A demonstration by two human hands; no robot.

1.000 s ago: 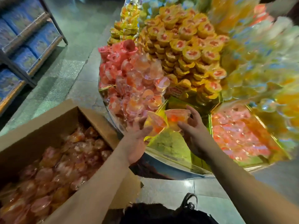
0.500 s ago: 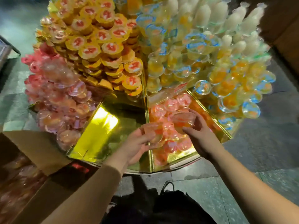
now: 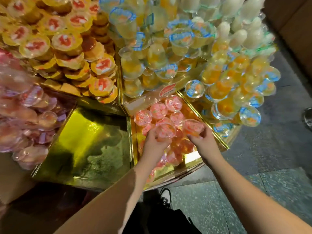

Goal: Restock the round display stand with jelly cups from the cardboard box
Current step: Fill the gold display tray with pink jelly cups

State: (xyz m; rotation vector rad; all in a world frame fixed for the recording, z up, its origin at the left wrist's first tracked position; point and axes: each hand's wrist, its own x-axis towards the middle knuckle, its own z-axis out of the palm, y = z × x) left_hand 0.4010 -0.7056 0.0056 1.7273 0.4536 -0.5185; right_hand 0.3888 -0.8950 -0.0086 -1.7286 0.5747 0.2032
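Observation:
The round display stand (image 3: 94,173) has gold wedge-shaped compartments. One wedge (image 3: 217,141) holds several pink-lidded jelly cups (image 3: 158,110). My left hand (image 3: 154,146) is closed around a pink jelly cup (image 3: 165,131) just above that pile. Beside it, my right hand (image 3: 205,142) grips another pink jelly cup (image 3: 193,126) over the same wedge. The wedge to the left (image 3: 87,142) shows bare gold foil. A corner of the cardboard box (image 3: 10,176) shows at the left edge; its contents are out of view.
Piles of yellow cups with red lids (image 3: 67,41), clear blue-lidded cups (image 3: 152,53), orange-filled cups (image 3: 236,92) and pink cups (image 3: 25,115) ring the stand. My black shoe (image 3: 164,196) stands on the grey tiled floor (image 3: 270,183) below the rim.
Both hands carried their cups from over the bare gold wedge rightward to the wedge with pink cups and lowered them onto the pile. The view swung right, so the box left the frame.

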